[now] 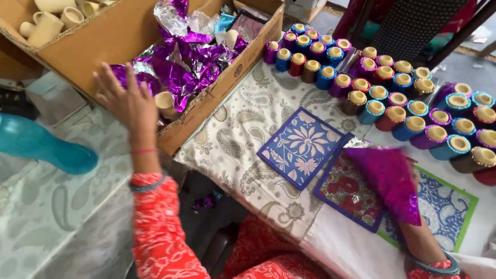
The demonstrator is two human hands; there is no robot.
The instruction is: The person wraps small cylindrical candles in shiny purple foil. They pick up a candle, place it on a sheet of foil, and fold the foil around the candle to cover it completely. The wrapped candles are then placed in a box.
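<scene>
Foil sheet [388,182], purple, pinched in right hand [413,217] over patterned mats [302,147] on table [237,139]. Left hand [126,98], fingers spread, reaches into cardboard box [217,93] toward bare cup [165,101]. Wrapped cups [382,90] rowed behind.

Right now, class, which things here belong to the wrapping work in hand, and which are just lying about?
In use:
left hand reaching to a bare clay cup
right hand holding a purple foil sheet
cardboard box of foil
foil-wrapped cups

Lying about:
blue floral mat
teal plastic bottle
</scene>
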